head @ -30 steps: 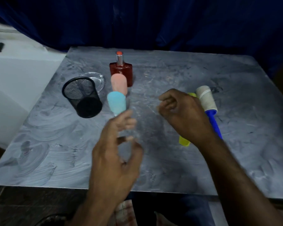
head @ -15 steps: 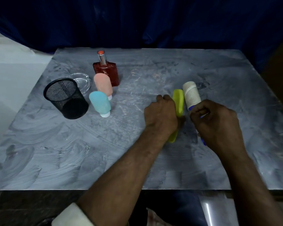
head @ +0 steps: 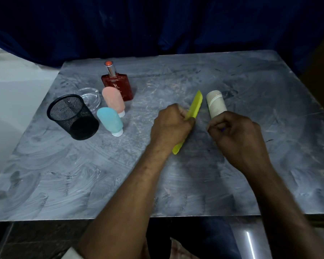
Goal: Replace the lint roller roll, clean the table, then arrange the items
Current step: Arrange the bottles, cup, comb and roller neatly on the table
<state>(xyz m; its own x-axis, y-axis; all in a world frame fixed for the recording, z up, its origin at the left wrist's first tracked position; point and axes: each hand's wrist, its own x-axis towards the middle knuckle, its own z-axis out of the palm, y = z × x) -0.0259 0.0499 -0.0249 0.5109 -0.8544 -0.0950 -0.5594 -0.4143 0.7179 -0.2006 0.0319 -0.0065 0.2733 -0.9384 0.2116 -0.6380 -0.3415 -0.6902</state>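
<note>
Two grips | left hand clasps yellow cover | right hand clasps lint roller, roll protruding beyond fingers

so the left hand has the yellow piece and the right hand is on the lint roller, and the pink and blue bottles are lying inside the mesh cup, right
Not quite. The head view shows the pink bottle and blue bottle standing on the table beside the mesh cup, not inside it. The rest holds: left hand grips the yellow piece, right hand the lint roller.
</note>
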